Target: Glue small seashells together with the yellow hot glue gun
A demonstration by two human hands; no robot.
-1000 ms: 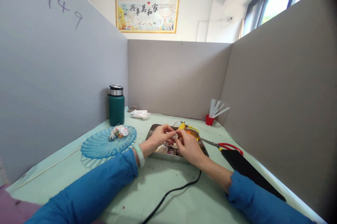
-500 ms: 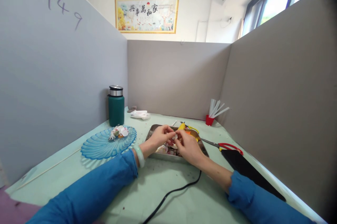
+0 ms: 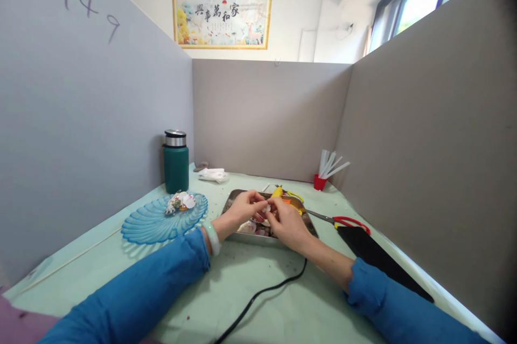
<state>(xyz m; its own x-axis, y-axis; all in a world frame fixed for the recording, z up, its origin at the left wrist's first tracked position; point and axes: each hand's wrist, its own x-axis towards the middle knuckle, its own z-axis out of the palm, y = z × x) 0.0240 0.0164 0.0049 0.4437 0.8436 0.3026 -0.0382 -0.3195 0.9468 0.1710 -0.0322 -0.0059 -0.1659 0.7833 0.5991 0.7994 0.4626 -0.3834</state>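
My left hand [image 3: 242,208] and my right hand [image 3: 285,222] meet over a metal tray [image 3: 231,202] of shells. Both pinch a small white shell piece [image 3: 266,208] between their fingertips. A yellow glue gun [image 3: 279,192] lies at the tray's far side, partly hidden by my hands. Its black cord [image 3: 262,294] runs toward me across the mint-green table.
A blue shell-shaped glass plate [image 3: 149,223] with a few shells stands left of the tray. A green flask [image 3: 175,162] is behind it. Red-handled scissors [image 3: 339,220] and a black flat object [image 3: 375,259] lie to the right. A red cup of white sticks [image 3: 321,182] stands at the back.
My hands stay pinched together over the tray. The view has shifted slightly, little else differs.
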